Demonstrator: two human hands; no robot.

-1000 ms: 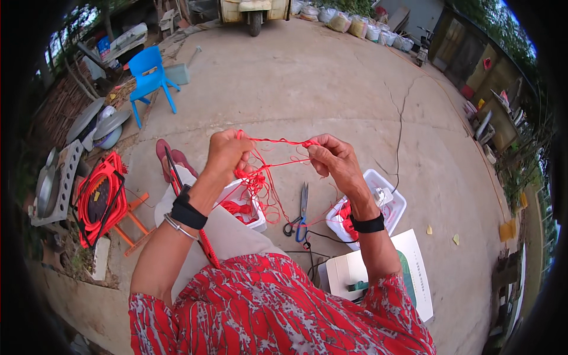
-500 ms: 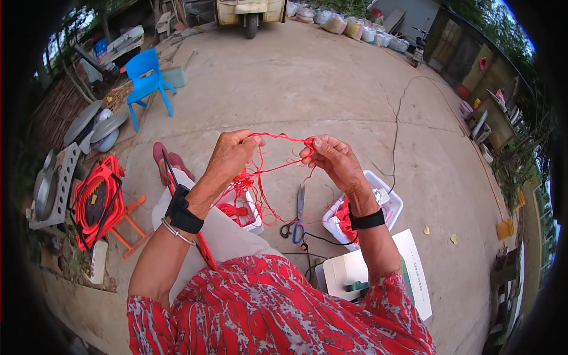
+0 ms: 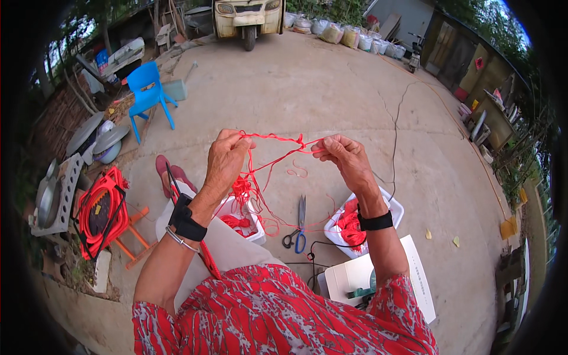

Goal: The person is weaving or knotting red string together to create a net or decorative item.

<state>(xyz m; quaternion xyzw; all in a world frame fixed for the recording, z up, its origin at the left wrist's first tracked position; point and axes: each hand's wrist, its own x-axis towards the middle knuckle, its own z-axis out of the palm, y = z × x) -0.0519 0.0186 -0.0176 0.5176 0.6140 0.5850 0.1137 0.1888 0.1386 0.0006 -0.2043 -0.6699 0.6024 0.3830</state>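
Observation:
Red cord [image 3: 278, 138] is stretched between my two hands, with a small knot [image 3: 301, 142] in it close to the right one. My left hand [image 3: 226, 155] pinches the cord at its left end. The fingertips of my right hand [image 3: 343, 154] close on the strands just right of the knot. Below my left hand hangs a tangled red bundle [image 3: 241, 187], loose strands trailing down from it. Beneath the hands, a white basket [image 3: 257, 235] at left and another white basket [image 3: 391, 214] at right hold red cord. Scissors [image 3: 301, 222] lie on the ground between them, points away from me.
A white board-like thing [image 3: 419, 278] lies near my right arm. On the left are a red cord-wound frame [image 3: 102, 207] and a blue chair [image 3: 147, 94]. Ahead stands a three-wheeled vehicle [image 3: 247, 19], with filled sacks [image 3: 350, 36] beside it. A dark cable [image 3: 395, 136] crosses the concrete.
My right hand has shifted slightly right, away from the knot, which now shows in the open between the hands. The left hand has moved a little to the left, still pinching the cord.

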